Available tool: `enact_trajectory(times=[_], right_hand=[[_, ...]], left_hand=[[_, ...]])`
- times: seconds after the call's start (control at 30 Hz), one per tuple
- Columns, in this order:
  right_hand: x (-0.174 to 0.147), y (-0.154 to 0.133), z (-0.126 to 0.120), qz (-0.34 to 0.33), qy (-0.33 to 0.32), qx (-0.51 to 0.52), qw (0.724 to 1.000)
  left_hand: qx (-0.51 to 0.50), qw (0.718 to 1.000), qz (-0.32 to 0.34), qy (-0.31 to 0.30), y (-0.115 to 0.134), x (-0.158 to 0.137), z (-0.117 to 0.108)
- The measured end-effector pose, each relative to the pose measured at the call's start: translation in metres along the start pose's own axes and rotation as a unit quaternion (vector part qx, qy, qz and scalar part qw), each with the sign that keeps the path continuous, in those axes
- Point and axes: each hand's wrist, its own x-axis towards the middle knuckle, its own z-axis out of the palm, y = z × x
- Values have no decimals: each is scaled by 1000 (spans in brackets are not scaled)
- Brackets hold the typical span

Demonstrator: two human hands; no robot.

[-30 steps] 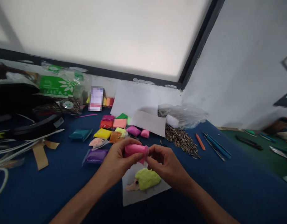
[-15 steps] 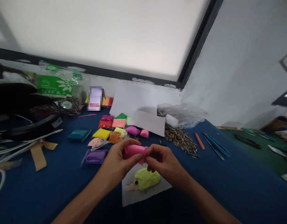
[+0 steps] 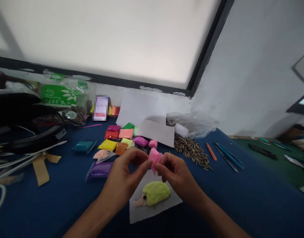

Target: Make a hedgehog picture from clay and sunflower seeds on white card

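A small pink clay packet (image 3: 154, 158) is held up between my two hands. The thumb and forefinger of my left hand (image 3: 130, 168) close at its left edge. My right hand (image 3: 173, 168) pinches its right end, with the fingers curled in. Just below lies a clay hedgehog figure (image 3: 156, 192) with a yellow-green body, a pale snout and a black eye. It rests on a white sheet of paper (image 3: 139, 216). Past my left hand is a purple clay packet (image 3: 99, 170).
Several coloured clay packets, among them a yellow one (image 3: 107, 144), lie beyond my hands. Striped sunflower seeds (image 3: 191, 150) are heaped right of a folded paper (image 3: 156, 132). An orange tool (image 3: 211, 152) and blue tweezers (image 3: 229, 155) lie farther right. White cables (image 3: 30, 153) run at left.
The pink packet has turned from lying lengthwise in my left hand to hanging steeply between my fingertips. My left hand's grip has moved to its edge; my right hand stays at its right end.
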Motion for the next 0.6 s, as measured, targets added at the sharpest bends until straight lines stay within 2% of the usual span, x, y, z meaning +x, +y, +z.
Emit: enact_trajectory(times=[0.1, 0.23, 0.33, 0.47, 0.6], right_hand=[[-3, 2, 4, -62, 11, -102, 993], [-6, 4, 7, -93, 15, -179, 979], [-6, 4, 4, -72, -14, -141, 987], [-3, -2, -1, -22, -105, -36, 994], [-2, -10, -4, -34, -143, 13, 989]], left_hand=[[-47, 995, -15, -85, 4, -3, 4], [-11, 995, 27, -92, 6, -4, 4], [36, 993, 63, -93, 7, -3, 2], [19, 991, 69, -110, 10, -3, -1], [11, 989, 79, -125, 14, -4, -3]])
